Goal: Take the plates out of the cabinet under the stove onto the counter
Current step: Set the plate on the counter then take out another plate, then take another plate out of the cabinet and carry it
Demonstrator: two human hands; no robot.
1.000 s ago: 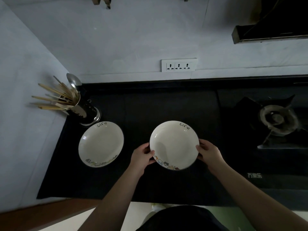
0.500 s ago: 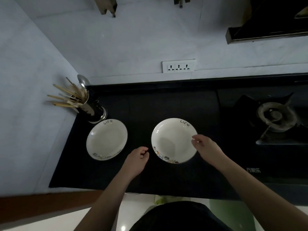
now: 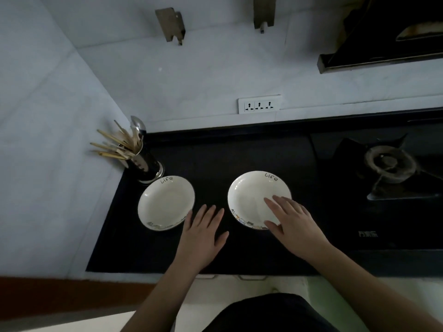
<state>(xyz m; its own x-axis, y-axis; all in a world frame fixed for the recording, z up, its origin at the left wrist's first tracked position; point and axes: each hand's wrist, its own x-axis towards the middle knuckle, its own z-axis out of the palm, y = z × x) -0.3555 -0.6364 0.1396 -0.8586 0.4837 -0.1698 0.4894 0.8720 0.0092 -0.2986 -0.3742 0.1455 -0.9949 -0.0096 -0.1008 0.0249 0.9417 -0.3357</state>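
Two white plates marked "life" lie flat on the black counter [image 3: 239, 154]. The left plate [image 3: 165, 201] sits beside the utensil holder. The right plate [image 3: 251, 195] lies in the middle of the counter. My left hand [image 3: 203, 231] is spread flat over the bare counter between the two plates, holding nothing. My right hand [image 3: 292, 221] has straight fingers lying over the near right part of the right plate. The cabinet under the stove is out of view.
A metal utensil holder [image 3: 143, 164] with chopsticks and a spoon stands at the counter's back left corner. A gas burner [image 3: 389, 164] sits on the right. A wall socket [image 3: 259, 105] is above the counter, and a range hood [image 3: 383, 44] hangs top right.
Both hands let go of the right plate, which now rests on the counter. My left hand moved left and flattened; my right hand opened over the plate.
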